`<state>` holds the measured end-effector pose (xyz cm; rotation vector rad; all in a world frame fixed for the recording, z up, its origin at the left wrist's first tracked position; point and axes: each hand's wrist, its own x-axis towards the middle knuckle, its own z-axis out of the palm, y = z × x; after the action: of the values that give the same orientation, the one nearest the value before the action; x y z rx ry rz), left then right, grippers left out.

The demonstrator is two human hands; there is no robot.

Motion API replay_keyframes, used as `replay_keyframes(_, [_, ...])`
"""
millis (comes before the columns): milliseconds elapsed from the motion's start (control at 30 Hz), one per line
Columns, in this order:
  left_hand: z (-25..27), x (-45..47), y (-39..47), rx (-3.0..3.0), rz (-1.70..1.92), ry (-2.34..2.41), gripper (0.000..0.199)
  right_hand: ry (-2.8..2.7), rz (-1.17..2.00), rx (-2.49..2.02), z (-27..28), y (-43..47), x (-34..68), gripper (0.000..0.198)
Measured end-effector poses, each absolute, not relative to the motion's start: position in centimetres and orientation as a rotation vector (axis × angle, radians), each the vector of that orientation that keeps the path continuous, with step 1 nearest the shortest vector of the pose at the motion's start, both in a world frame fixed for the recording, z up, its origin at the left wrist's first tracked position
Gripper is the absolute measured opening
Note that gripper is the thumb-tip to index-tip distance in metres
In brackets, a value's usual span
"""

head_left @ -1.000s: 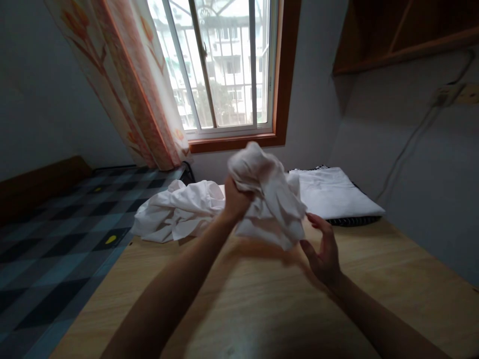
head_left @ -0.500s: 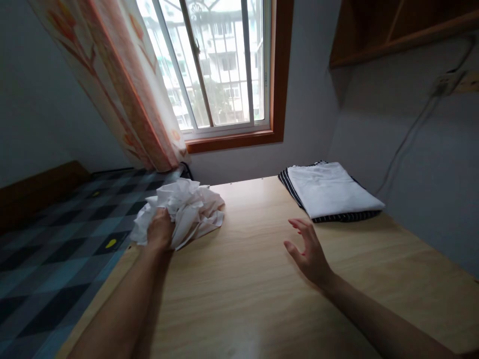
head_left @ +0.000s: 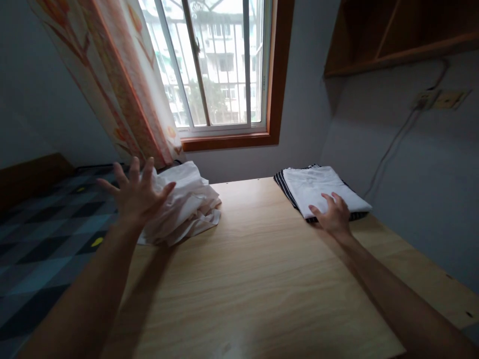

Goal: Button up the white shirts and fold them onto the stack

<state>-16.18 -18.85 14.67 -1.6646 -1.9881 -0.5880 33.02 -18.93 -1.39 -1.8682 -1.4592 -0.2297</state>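
A crumpled heap of white cloth [head_left: 187, 199] lies at the far left of the wooden table [head_left: 247, 269]. In front of its left side my left hand [head_left: 136, 194] is raised, fingers spread wide, holding nothing. At the far right, a folded white garment [head_left: 312, 184] rests on a folded black-and-white striped cloth [head_left: 286, 192]. My right hand [head_left: 334, 215] is at the near edge of this stack, its fingers apart and curved over the white garment. Whether the fingertips press on the fabric I cannot tell.
On the left, a bed with a checked cover [head_left: 41, 244] adjoins the table. A floral curtain [head_left: 123, 85] hangs beside the barred window [head_left: 220, 75]. A wooden shelf [head_left: 374, 65] and a wall socket with a cord [head_left: 426, 99] are on the right wall.
My left hand has let go of the crumpled white cloth and lifted up and left with its fingers spread. My right hand has moved right and forward to the folded stack.
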Motion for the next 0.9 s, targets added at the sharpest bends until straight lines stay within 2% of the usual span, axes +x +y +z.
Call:
replay_keyframes(100, [10.8, -15.6, -17.2, -1.88, -0.511, -2.058, 0.079, -1.466, -0.236, -2.15, -1.8, -17.4, 35.6, 0.071])
replay_keyframes(200, [6.9, -15.6, -15.4, -1.921, -0.367, -2.2, 0.081, -1.499, -0.191, -2.289, -2.5, -16.9, 36.6, 0.071])
replay_keyframes(300, [5.2, -15.5, -14.0, -1.837, -0.399, -2.236, 0.082, -1.533, -0.275, -2.313, -2.7, -17.1, 36.6, 0.06])
replay_keyframes(467, [5.4, -14.5, -13.1, -1.708, -0.542, -2.242, 0.077, -1.673, -0.377, -2.279, -2.9, -17.0, 36.8, 0.03])
replay_keyframes(600, [5.5, -13.6, -14.1, -1.691, -0.625, -2.185, 0.075, -1.6, -0.273, -2.05, -3.1, -16.6, 37.8, 0.019])
replay_keyframes(767, [5.4, -10.8, -17.2, -1.713, -0.803, -1.874, 0.064, -1.399, -0.2, -1.467, -1.2, -18.6, 36.2, 0.022])
replay_keyframes(900, [4.0, -6.0, -18.8, -2.134, -1.164, -1.852, 0.057, -1.713, -0.093, -1.138, 0.8, -24.4, 30.2, 0.017])
